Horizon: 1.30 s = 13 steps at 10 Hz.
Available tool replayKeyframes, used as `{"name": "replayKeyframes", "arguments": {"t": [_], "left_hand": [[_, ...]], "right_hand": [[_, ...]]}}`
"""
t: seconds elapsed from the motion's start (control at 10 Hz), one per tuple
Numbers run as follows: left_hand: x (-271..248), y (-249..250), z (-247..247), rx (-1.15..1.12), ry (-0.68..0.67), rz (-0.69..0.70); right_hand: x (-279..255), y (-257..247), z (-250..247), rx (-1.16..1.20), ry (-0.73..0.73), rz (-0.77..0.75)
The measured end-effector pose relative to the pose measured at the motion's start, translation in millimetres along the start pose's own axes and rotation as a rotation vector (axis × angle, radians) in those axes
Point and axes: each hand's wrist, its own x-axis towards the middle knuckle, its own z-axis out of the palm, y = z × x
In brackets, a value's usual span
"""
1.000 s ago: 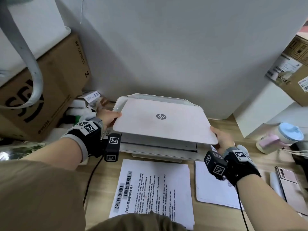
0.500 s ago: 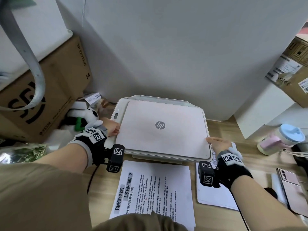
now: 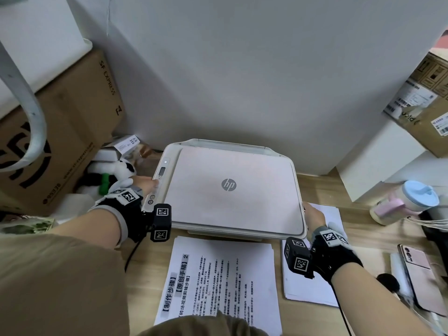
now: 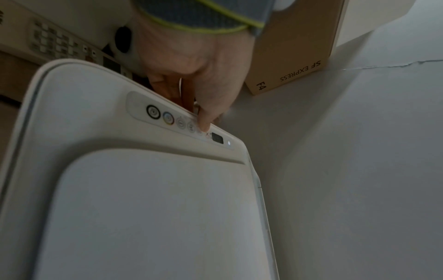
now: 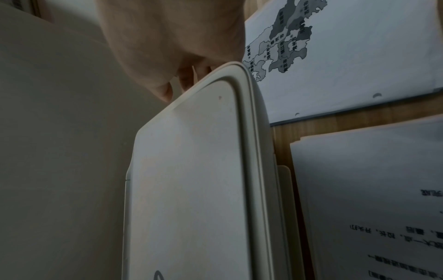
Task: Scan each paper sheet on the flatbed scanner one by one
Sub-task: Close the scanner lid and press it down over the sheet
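With the scanner [image 3: 230,187] at the back of the tabletop [image 3: 327,190], lid down, probably over an unseen sheet, the left grip [image 4: 199,75], released, presses the control panel [image 4: 167,117], the right grip [image 3: 314,215] is too hidden at the lid's corner to tell, and the printed stack [image 3: 218,282] in front looks unscanned.

- scanner lid [image 3: 232,190]: smooth, matt off-white plastic.
- printed sheets [image 3: 218,275], near: matt white paper.
- desk [image 3: 320,187]: smooth wood-grain surface.
- box [image 3: 72,132], far left: matt brown cardboard.
- wrist bands [image 3: 126,214]: black cloth.
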Motion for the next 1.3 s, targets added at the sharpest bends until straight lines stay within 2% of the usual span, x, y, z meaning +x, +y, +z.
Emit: {"name": "replayKeyframes", "arguments": {"t": [0.1,0.2,0.3,0.7,0.8,0.9,1.3], "left_hand": [[29.9,-14.3,-2.3,0.025,-0.096,0.033],[27.5,-14.2,1.6,0.043,-0.045,0.043],[13.1,-12.5,5.2,0.065,0.144,0.037],[-18.5,-43.5,11.4,0.102,0.236,0.070],[-31.1,-47.9,19.2,0.086,0.305,0.094],[-46.5,-48.6,26.3,0.038,0.445,0.098],[-51.8,-62.1,33.9,-0.125,0.487,0.163]], "right_hand": [[41.0,16.8,2.6,0.012,0.037,-0.050],[-5.5,0.0,0.7,-0.005,0.005,0.015],[-12.2,-2.7,0.2,0.000,-0.019,-0.001],[-29.2,7.9,-11.4,-0.009,0.012,-0.081],[-23.3,19.9,-10.6,-0.038,0.011,-0.148],[-25.7,29.6,-11.9,0.009,0.019,-0.147],[-29.8,38.1,-3.4,0.103,0.092,-0.259]]}}
